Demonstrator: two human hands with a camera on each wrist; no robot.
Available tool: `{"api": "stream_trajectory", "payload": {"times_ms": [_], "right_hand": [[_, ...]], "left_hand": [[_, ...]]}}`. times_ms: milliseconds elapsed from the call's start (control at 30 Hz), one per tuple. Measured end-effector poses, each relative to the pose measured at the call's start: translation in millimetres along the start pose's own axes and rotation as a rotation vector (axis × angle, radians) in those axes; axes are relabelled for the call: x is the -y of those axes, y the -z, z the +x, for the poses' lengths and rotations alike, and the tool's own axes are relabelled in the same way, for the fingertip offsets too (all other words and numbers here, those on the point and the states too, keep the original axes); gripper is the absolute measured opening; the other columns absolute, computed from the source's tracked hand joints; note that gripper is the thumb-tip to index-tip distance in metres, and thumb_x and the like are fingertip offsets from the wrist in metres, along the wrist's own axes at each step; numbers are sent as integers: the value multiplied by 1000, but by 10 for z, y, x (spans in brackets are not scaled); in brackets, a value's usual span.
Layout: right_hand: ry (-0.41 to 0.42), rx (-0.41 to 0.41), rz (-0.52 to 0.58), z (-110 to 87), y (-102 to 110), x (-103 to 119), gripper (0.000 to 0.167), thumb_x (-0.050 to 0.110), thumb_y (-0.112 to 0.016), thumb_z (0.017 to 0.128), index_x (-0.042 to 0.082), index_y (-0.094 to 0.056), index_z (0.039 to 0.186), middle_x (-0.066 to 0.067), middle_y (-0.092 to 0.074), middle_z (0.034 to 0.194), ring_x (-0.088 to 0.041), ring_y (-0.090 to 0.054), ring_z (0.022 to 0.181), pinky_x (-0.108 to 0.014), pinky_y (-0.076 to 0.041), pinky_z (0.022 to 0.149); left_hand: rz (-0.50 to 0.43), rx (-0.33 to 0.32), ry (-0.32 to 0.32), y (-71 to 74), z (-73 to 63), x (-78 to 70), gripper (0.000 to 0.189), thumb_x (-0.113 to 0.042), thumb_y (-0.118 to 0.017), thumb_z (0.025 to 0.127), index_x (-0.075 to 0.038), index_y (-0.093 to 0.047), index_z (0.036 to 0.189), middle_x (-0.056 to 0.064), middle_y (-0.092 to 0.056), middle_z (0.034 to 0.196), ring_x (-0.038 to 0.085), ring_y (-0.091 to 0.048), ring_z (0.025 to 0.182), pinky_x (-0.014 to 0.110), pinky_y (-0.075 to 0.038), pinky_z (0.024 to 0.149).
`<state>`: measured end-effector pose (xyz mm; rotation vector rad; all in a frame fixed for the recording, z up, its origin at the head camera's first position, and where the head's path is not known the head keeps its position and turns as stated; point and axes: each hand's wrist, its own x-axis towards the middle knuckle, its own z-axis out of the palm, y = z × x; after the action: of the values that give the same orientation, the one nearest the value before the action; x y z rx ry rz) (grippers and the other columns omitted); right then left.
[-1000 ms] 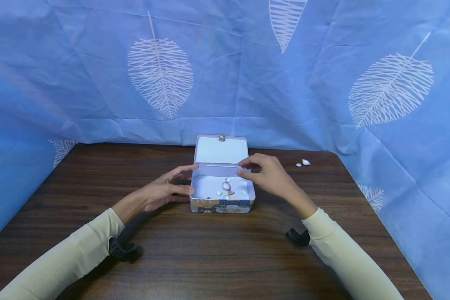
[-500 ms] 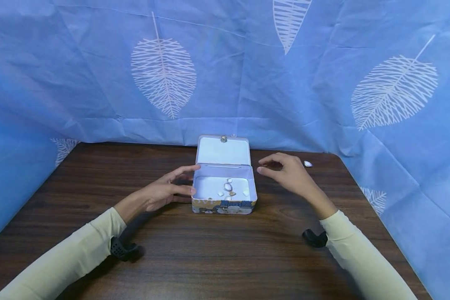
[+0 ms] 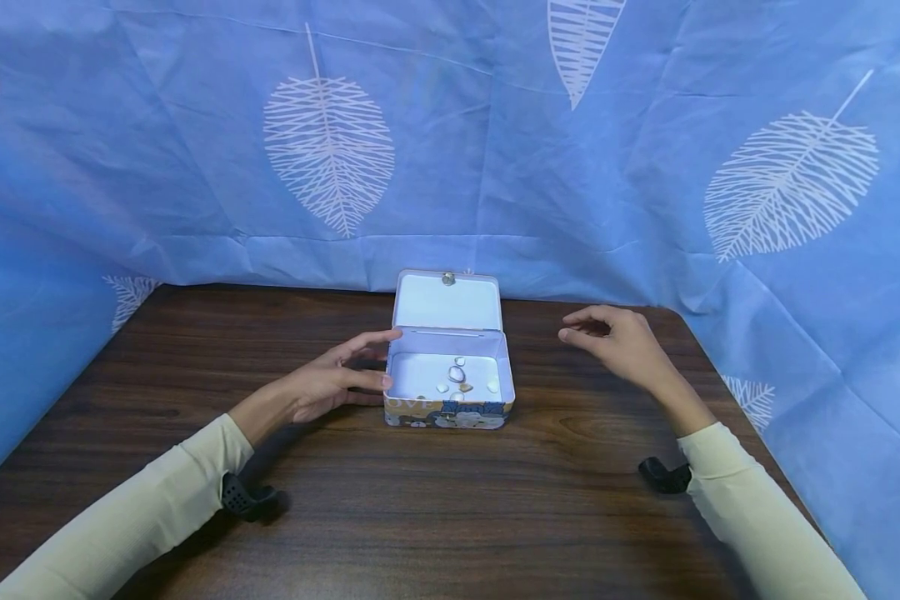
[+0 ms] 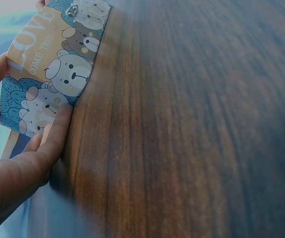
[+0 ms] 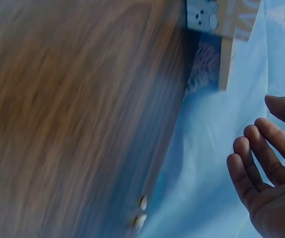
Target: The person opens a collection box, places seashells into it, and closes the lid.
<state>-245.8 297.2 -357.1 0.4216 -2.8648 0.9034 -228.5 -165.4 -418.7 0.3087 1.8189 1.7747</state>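
Note:
A small hinged tin box (image 3: pixel 448 414) printed with cartoon bears stands on the table, its lid (image 3: pixel 447 302) raised at the back. On its white floor lie several small seashells (image 3: pixel 457 374). My left hand (image 3: pixel 322 385) rests along the box's left side, thumb and fingers spread against it; the printed wall (image 4: pixel 68 74) shows close up in the left wrist view. To the right of the box, my right hand (image 3: pixel 618 343) hovers above the table with loosely bent fingers and nothing between them. Two loose shells (image 5: pixel 140 221) appear in the right wrist view; the right hand hides them in the head view.
The dark wood table (image 3: pixel 390 517) extends around the box. Behind it hangs a blue cloth (image 3: pixel 450 167) with white leaf prints, meeting the table's back edge. Black bands (image 3: pixel 247 497) sit at both wrists.
My right hand has moved right from the box's right rim, over the spot where the loose shells lay in view. The left hand stays at the box, and the shells inside lie as before.

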Motion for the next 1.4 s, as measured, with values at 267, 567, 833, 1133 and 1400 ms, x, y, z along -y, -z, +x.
{"api": "stream_trajectory", "payload": {"times_ms": [267, 567, 833, 1133, 1400], "right_hand": [[-58, -16, -31, 1, 170, -340, 46, 47, -75, 109, 11, -81, 136, -13, -85, 119, -32, -79, 105, -29, -59, 79], [-142, -12, -8, 90, 284, -747, 50, 50, -75, 109, 8, -80, 137, -20, -80, 137, -15, -72, 104, -26, -57, 82], [-221, -7, -6, 173, 328, -1059, 56, 47, -74, 109, 0, -77, 139, -29, -74, 143, -35, -71, 118, -30, -54, 88], [-309, 34, 4, 263, 316, -1282, 62, 45, -82, 102, -4, -75, 139, -29, -75, 140, -20, -66, 110, -29, -51, 92], [-362, 83, 42, 332, 283, -1327, 67, 41, -81, 103, -8, -67, 147, -33, -64, 152, -33, -61, 126, -33, -48, 100]], "left_hand": [[3, 5, -3, -5, -1, -19, 89, -14, -80, 104, -32, -35, 178, 18, -23, 180, 50, -42, 162, 61, -50, 127], [9, 10, -10, -2, 6, -11, 88, -15, -80, 105, -33, -35, 178, 18, -23, 180, 49, -44, 161, 59, -51, 126], [0, 4, 0, -6, -3, -6, 88, -14, -80, 105, -32, -35, 178, 19, -22, 180, 50, -43, 161, 60, -52, 126], [9, 0, -1, -11, -15, -1, 89, -14, -80, 104, -32, -34, 178, 19, -22, 180, 50, -42, 162, 61, -49, 127], [14, 3, 1, -8, -14, -1, 88, -15, -80, 104, -33, -35, 178, 18, -23, 181, 49, -42, 162, 59, -51, 125]]}}
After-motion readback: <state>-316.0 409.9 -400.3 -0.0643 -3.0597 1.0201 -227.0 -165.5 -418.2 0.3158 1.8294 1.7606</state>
